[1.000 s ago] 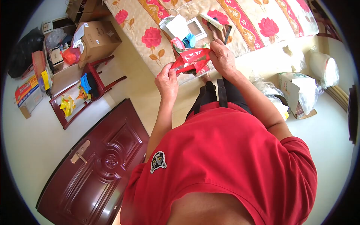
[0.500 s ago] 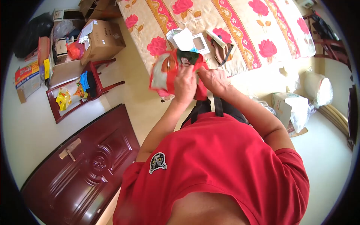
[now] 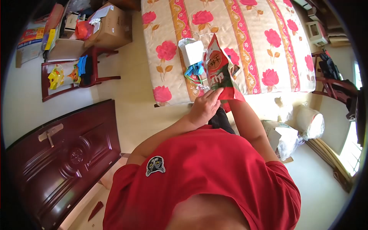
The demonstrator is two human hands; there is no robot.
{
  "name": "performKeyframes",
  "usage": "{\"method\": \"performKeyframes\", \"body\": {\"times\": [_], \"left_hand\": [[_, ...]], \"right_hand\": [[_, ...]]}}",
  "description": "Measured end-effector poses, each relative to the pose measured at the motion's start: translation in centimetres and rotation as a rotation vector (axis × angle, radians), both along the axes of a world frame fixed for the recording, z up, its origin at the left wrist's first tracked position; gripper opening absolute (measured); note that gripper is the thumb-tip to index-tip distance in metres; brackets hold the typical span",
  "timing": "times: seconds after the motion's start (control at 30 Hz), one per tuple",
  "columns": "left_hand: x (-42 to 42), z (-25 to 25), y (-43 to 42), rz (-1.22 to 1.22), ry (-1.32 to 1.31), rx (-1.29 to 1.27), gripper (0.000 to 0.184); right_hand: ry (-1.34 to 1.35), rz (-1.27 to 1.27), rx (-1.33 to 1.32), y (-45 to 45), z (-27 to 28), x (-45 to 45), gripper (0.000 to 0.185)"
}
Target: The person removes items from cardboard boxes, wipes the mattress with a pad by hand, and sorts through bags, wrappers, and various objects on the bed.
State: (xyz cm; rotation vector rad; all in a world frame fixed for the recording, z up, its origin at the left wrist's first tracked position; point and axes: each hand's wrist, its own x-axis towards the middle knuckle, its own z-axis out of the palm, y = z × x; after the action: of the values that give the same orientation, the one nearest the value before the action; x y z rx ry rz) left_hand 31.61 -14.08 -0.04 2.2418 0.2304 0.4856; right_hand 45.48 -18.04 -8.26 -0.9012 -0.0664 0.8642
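A red and green printed plastic bag (image 3: 220, 73) stands tilted up at the near edge of the table. My left hand (image 3: 207, 107) is closed on its lower left edge, fingers over the front. My right forearm (image 3: 247, 120) reaches up behind the bag, which hides that hand and its fingers. Left of the bag, on the table, lie a white carton-like piece (image 3: 193, 52) and a crumpled blue item (image 3: 195, 69) with thin green cord beside it. Part of a dark strap-like thing shows behind the bag's right side.
The table wears a flowered cloth (image 3: 166, 67). To the left are a cardboard box (image 3: 111, 25), a red wooden chair (image 3: 90, 73) with small packets, and a dark red door (image 3: 73, 153). At right stand a white box (image 3: 281, 140) and a plastic-wrapped bundle (image 3: 310, 122).
The bag has been raised and turned, and it is further right in view. Both hands were pinching its top before; now my left hand is at its lower edge and my right is hidden.
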Motion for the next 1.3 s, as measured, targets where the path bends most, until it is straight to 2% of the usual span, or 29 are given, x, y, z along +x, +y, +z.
{"method": "performKeyframes", "body": {"times": [0.13, 0.33, 0.43, 0.63, 0.83, 0.97, 1.07, 1.17, 1.27, 1.3], "left_hand": [[-1.3, 0.3, 0.5, 0.031, -0.029, -0.024, 0.049], [-3.1, -0.5, 0.7, 0.048, -0.098, 0.004, 0.068], [-4.5, -1.4, 0.8, 0.013, 0.054, -0.017, 0.061], [-5.6, -2.0, 0.4, -0.047, 0.052, -0.028, 0.068], [-6.1, -2.0, -0.3, -0.109, 0.013, -0.036, 0.062], [-6.8, -2.7, -0.3, -0.103, 0.076, -0.042, 0.072], [-7.4, -3.9, -0.6, -0.045, 0.134, -0.082, 0.081], [-7.0, -3.0, -0.8, 0.152, 0.251, -0.407, 0.083], [-6.6, -3.3, -0.7, 0.183, 0.181, -0.569, 0.081], [-6.0, -3.3, -0.8, 0.171, 0.123, -0.441, 0.079]], "right_hand": [[0.072, -0.021, 0.185, -0.4, 2.9, 1.8, 0.012], [0.090, -0.020, 0.272, 0.2, 4.3, 1.5, 0.013], [0.087, -0.009, 0.292, 0.8, 4.5, 1.2, 0.013], [0.103, 0.005, 0.320, 1.3, 4.6, 0.0, 0.013], [0.107, 0.020, 0.340, 1.4, 4.8, -0.5, 0.014], [0.091, 0.028, 0.352, 1.6, 5.2, -0.2, 0.014], [0.073, 0.040, 0.366, 2.4, 5.6, -0.1, 0.015], [0.055, 0.047, 0.386, 3.2, 6.2, 0.1, 0.015], [0.056, 0.048, 0.384, 3.2, 6.4, 0.0, 0.015], [0.057, 0.048, 0.382, 3.2, 6.3, -0.2, 0.015]]}}
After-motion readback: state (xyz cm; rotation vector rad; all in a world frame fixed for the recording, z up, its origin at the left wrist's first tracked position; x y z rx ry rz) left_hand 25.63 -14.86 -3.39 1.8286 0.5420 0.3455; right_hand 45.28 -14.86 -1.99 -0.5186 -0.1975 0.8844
